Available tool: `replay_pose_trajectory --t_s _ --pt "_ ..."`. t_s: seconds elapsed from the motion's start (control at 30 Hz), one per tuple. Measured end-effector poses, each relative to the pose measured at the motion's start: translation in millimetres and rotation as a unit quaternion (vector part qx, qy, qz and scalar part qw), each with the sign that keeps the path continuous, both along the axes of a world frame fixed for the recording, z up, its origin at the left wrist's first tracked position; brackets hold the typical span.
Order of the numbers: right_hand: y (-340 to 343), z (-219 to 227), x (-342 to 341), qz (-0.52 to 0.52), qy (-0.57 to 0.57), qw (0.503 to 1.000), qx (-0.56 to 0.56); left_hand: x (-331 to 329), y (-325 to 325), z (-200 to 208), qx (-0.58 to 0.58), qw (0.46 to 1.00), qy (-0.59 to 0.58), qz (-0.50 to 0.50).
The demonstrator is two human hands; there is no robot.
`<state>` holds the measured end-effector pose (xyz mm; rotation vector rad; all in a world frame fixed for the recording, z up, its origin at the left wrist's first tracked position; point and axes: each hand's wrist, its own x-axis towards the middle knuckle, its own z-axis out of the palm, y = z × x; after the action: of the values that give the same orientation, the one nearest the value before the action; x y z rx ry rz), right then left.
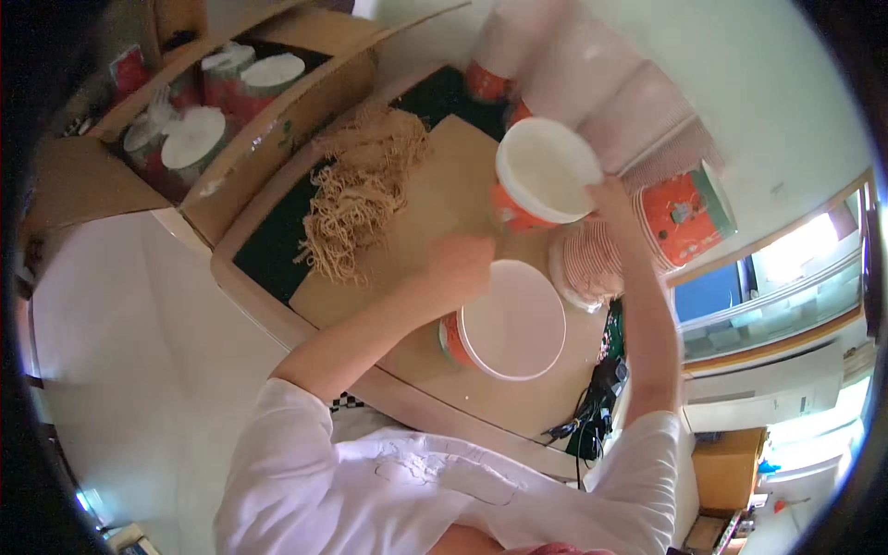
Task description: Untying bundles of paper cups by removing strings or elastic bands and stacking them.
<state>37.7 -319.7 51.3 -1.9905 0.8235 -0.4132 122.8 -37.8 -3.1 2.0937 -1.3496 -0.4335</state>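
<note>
My right hand grips the right rim of an orange-and-white paper bucket, tilted so its pale round face shows. Nearer to me, a second bucket stands on the brown board, its wide white mouth facing up and its side red with some green. My left hand is closed beside the upper left of that bucket's rim. Its fingers are partly hidden and slightly blurred, so what they may hold does not show. A heap of curly tan strands, like noodles, lies left of my left hand.
Nested paper buckets lie stacked at the right, by the wall. An open cardboard box at the far left holds several lidded buckets. Black cables lie at the right edge of the brown board.
</note>
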Motion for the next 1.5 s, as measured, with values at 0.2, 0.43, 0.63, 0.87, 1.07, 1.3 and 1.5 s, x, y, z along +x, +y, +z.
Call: replay_pose_trajectory --t_s 0.2,0.43,0.63,0.87,1.07,1.3,1.5 --pt "-64.5 -92.2 2.0 -0.053 0.026 0.992 -0.115 -11.9 -33.7 -21.5 0.020 0.992 -0.110 -0.051" --pt "28.0 -30.5 -60.0 0.113 -0.004 0.936 -0.332 -21.8 -20.6 -15.4 -0.111 0.986 -0.123 0.005" --pt "-34.3 -50.5 -22.8 -0.104 0.117 0.968 -0.198 -28.2 -31.2 0.6 -0.095 0.990 -0.094 -0.050" --pt "-41.4 -62.3 16.9 -0.110 0.133 0.962 -0.211 -13.4 -14.3 14.5 -0.193 0.979 0.054 -0.043" --pt "-37.4 -36.1 21.0 -0.083 0.121 0.937 -0.318 -11.2 -18.8 17.6 -0.130 0.991 -0.003 -0.026" --pt "-50.0 -45.3 10.0 -0.102 0.129 0.883 -0.440 -11.7 -25.5 17.7 -0.119 0.990 -0.074 -0.026" --pt "-52.7 -44.5 11.6 -0.118 0.133 0.910 -0.374 -10.6 -14.8 20.6 -0.135 0.990 -0.029 0.001"
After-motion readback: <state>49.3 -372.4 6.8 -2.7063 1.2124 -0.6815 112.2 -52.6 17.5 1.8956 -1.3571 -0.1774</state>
